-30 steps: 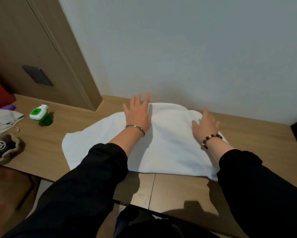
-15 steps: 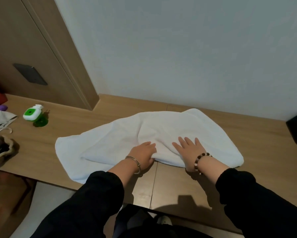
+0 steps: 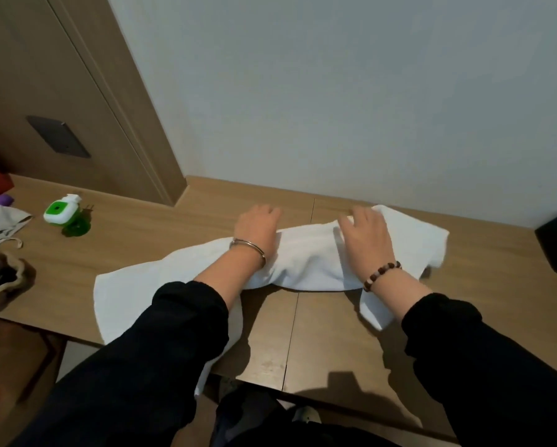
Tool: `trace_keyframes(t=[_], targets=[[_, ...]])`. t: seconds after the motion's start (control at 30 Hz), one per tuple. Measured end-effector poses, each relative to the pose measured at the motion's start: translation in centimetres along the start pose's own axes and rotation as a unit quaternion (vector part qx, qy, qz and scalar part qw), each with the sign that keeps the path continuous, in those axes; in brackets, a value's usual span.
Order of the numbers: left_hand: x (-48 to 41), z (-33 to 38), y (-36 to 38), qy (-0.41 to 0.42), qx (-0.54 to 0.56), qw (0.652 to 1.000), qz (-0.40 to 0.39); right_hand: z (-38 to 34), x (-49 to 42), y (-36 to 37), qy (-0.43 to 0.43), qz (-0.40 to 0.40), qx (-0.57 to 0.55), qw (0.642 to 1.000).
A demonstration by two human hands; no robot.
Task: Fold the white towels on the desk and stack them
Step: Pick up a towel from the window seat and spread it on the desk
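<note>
Sleeve of black cloth [image 3: 180, 333] hides the white cloth towel's [image 3: 306, 262] 7 o'clock corner; right hand [image 3: 365, 240] pinches its far fold, left hand's [image 3: 257, 232] grip unclear.

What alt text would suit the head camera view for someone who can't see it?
The left hand and right hand hold a white towel bunched into a long band on a wooden desk against a pale wall. A green-and-white plug-in device sits far left.
</note>
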State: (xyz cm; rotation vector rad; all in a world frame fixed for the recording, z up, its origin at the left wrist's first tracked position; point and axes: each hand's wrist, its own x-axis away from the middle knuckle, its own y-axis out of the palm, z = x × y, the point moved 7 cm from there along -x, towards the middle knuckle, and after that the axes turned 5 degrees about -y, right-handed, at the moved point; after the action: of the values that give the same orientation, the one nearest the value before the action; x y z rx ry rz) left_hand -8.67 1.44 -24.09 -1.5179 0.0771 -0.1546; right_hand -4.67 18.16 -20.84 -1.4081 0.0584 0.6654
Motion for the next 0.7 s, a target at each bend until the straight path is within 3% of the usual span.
trace_keyframes(t=[0.03, 0.1, 0.23, 0.3, 0.5, 0.6, 0.7], targets=[[0.5, 1.2, 0.2, 0.039, -0.025, 0.999, 0.029, -0.8, 0.7, 0.3, -0.032, 0.01, -0.01, 0.999], [1.6, 3.1, 1.7, 0.102, -0.075, 0.991, 0.033, -1.8, 2.3, 2.9, -0.064, -0.078, -0.025, 0.995], [3.2, 2.9, 6.4, 0.104, -0.09, 0.987, -0.082, -0.7, 6.4, 8.7, -0.045, -0.337, -0.031, 0.94], [3.7, 2.2, 8.0, 0.1, -0.086, 0.984, -0.123, -0.7, 7.7, 9.9, -0.071, -0.406, -0.021, 0.911], [3.2, 1.4, 8.7, 0.077, -0.044, 0.984, -0.153, -0.4, 6.0, 8.5, -0.056, -0.334, -0.031, 0.941], [2.3, -0.6, 10.0, -0.028, 0.052, 0.969, -0.24, 0.5, 4.9, 7.8, -0.032, -0.364, -0.032, 0.93], [1.4, -1.2, 11.5, -0.068, 0.086, 0.95, -0.292, 1.0, 4.4, 7.7, -0.029, -0.407, -0.031, 0.912]])
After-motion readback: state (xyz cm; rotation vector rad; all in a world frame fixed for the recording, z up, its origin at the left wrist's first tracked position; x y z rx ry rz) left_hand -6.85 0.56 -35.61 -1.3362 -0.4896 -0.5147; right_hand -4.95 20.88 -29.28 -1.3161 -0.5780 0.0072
